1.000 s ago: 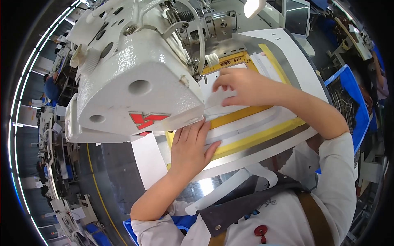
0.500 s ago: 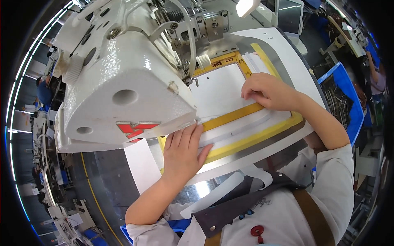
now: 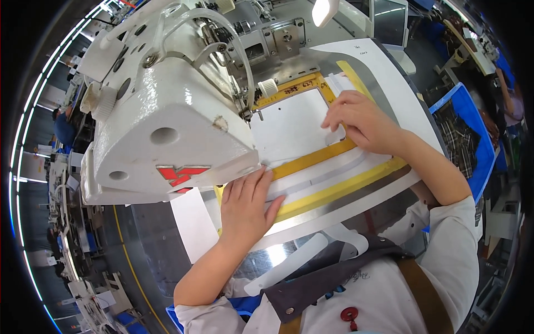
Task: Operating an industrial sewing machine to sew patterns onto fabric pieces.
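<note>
My left hand (image 3: 246, 205) lies flat with fingers stretched out, its fingertips at the left end of the yellow strip (image 3: 311, 160), beside the sewing machine head. My right hand (image 3: 364, 122) is over the right corner of the white sheet (image 3: 292, 125), its fingers bent loosely and the thumb apart. I see nothing held in it. The yellow strip runs along the sheet's near edge, and a yellow bar (image 3: 297, 84) with handwriting lies along the far edge. Yellow tape (image 3: 334, 186) borders the white work plate nearer me.
A big white sewing machine head (image 3: 167, 128) with a red emblem overhangs the left side. Its needle parts and a white knob (image 3: 268, 87) come close to the sheet. A lamp (image 3: 324, 12) shines at the back. At the right stands a blue bin (image 3: 483, 161) with dark plaid cloth.
My right hand has lifted a little and its fingers have loosened, uncovering the sheet's rounded corner. My left hand stays in place. The machine head appears shifted slightly in the view.
</note>
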`<action>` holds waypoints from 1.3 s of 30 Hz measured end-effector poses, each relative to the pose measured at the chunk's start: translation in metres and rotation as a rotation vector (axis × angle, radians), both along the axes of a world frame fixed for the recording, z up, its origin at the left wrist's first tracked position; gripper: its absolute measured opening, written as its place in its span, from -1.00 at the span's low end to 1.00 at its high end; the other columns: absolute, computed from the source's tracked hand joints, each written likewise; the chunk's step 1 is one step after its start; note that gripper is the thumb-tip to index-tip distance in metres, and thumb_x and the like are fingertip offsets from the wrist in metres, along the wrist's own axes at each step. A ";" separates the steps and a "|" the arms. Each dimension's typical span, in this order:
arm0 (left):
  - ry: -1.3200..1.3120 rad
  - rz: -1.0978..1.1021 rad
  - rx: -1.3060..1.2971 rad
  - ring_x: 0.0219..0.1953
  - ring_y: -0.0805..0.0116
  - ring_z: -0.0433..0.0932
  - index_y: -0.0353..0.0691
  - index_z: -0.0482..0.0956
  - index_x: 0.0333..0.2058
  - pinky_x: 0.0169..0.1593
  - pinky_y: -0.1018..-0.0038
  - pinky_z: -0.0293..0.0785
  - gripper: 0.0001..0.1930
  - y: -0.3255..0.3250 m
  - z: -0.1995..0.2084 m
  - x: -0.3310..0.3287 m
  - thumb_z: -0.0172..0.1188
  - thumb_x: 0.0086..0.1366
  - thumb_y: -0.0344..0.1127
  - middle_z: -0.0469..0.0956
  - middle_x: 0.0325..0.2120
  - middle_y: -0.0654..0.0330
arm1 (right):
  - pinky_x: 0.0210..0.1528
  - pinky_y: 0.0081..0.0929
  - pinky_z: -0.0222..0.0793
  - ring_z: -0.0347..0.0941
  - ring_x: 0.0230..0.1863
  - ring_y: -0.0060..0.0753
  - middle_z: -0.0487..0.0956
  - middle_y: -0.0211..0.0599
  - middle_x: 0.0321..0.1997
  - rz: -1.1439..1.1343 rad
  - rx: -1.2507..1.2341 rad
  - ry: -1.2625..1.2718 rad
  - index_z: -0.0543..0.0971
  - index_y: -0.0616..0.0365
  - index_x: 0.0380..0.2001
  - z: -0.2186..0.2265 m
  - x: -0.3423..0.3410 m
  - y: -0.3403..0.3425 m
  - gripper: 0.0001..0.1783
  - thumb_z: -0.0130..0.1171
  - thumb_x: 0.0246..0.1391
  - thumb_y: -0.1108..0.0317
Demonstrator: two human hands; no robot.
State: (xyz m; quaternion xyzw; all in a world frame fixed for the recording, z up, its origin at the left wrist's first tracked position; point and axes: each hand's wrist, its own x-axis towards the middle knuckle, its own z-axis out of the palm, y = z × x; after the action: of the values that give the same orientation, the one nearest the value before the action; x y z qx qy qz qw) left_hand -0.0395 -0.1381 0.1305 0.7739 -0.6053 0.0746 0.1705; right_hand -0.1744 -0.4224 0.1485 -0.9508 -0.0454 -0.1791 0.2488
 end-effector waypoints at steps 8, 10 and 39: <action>0.009 0.007 0.011 0.05 0.13 0.42 -0.19 0.47 0.03 0.14 0.21 0.26 -0.48 0.000 0.001 0.002 0.32 0.08 -0.18 0.45 0.06 0.17 | -0.10 -0.36 0.34 0.42 -0.24 -0.25 0.53 -0.27 -0.32 -0.051 0.150 0.306 0.51 0.15 -0.35 0.006 0.014 0.001 -0.93 0.14 0.04 0.49; 0.020 0.009 0.016 0.05 0.13 0.42 -0.19 0.47 0.03 0.14 0.21 0.26 -0.48 0.000 0.001 0.001 0.32 0.08 -0.18 0.45 0.05 0.17 | -0.15 -0.39 0.36 0.44 -0.28 -0.29 0.53 -0.28 -0.34 -0.050 0.178 0.417 0.51 0.17 -0.35 0.015 0.017 -0.001 -0.94 0.14 0.06 0.48; -0.066 -0.308 -0.248 -0.29 0.37 0.54 -0.07 0.61 -0.16 -0.20 0.45 0.32 -0.65 0.009 0.006 -0.008 0.33 0.04 -0.16 0.60 -0.25 0.34 | 0.02 -0.29 0.27 0.39 -0.12 -0.23 0.50 -0.26 -0.30 0.061 0.053 0.348 0.51 0.14 -0.31 0.023 0.016 -0.009 -0.83 0.17 0.10 0.29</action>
State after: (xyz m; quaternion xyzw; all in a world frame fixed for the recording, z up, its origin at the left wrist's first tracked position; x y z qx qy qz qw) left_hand -0.0471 -0.1287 0.1367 0.6423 -0.7082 0.1469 0.2537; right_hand -0.1584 -0.4315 0.1712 -0.9588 -0.0258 -0.0054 0.2830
